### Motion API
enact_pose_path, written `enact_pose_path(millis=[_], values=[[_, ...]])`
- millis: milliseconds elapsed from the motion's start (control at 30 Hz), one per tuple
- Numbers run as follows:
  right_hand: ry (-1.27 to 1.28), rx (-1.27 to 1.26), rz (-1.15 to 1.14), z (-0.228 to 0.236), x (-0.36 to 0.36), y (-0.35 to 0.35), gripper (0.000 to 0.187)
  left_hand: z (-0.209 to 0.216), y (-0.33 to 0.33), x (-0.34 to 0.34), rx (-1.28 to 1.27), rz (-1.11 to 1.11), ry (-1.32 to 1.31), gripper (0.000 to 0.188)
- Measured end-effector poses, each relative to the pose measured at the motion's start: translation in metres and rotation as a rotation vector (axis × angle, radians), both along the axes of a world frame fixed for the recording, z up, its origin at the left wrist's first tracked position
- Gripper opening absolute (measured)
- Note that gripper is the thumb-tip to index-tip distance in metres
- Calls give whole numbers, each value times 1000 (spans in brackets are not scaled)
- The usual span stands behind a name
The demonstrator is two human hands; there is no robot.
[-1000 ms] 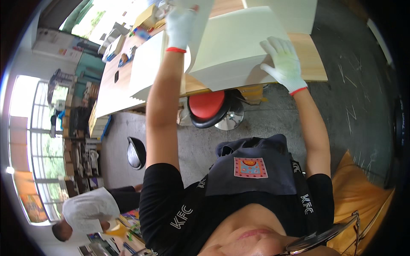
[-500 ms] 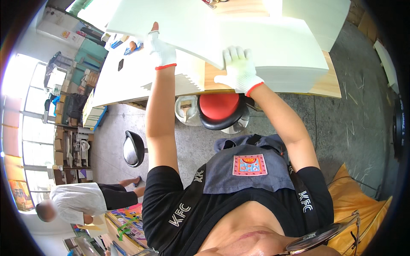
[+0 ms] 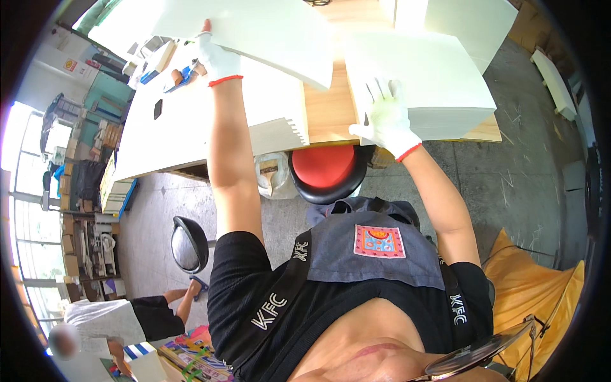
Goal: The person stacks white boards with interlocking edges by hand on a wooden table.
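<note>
A large white board (image 3: pixel 267 35) lies slanted over the left stack of white sheets (image 3: pixel 267 102) on the table. My left hand (image 3: pixel 219 58), in a white glove with a red cuff and one bare digit showing, holds the board's near left edge; its other fingers are largely hidden. On the right stands a thick, squared stack of white sheets (image 3: pixel 417 70). My right hand (image 3: pixel 387 118), gloved the same way, is open with fingers spread at this stack's near left corner. Bare wood shows between the board's corner and that hand.
The wooden table (image 3: pixel 328 108) also bears a black phone-like object (image 3: pixel 158 109) and a blue tool (image 3: pixel 186 76) at left. Below its near edge stand a red-topped stool (image 3: pixel 323 167) and a bagged bucket (image 3: pixel 273 175). A black stool (image 3: pixel 189 244) and another person (image 3: pixel 114 321) are at left.
The board has shifted left and away, along with my left hand. My right hand has come away from the board's corner, moving right to the right stack's near left corner.
</note>
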State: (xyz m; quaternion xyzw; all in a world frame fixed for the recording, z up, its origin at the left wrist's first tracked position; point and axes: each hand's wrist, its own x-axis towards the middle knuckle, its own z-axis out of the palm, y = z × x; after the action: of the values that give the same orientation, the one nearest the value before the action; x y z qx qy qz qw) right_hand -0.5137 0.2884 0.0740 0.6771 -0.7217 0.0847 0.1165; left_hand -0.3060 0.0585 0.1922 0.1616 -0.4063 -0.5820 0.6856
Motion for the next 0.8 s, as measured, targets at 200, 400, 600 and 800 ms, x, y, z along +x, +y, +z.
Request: enact_pose_path(millis=[200, 400, 600, 800], values=[[-222, -560, 176, 58, 16, -21, 90, 24, 31, 0, -174, -85, 103, 47], [-151, -790, 437, 93, 48, -67, 64, 41, 88, -12, -272, -115, 164, 66], [-1354, -765, 564, 103, 65, -90, 58, 46, 38, 78, -711, 411, -1090, 74], [-2107, -401, 607, 78, 93, -160, 50, -35, -10, 218, -218, 237, -1051, 57]])
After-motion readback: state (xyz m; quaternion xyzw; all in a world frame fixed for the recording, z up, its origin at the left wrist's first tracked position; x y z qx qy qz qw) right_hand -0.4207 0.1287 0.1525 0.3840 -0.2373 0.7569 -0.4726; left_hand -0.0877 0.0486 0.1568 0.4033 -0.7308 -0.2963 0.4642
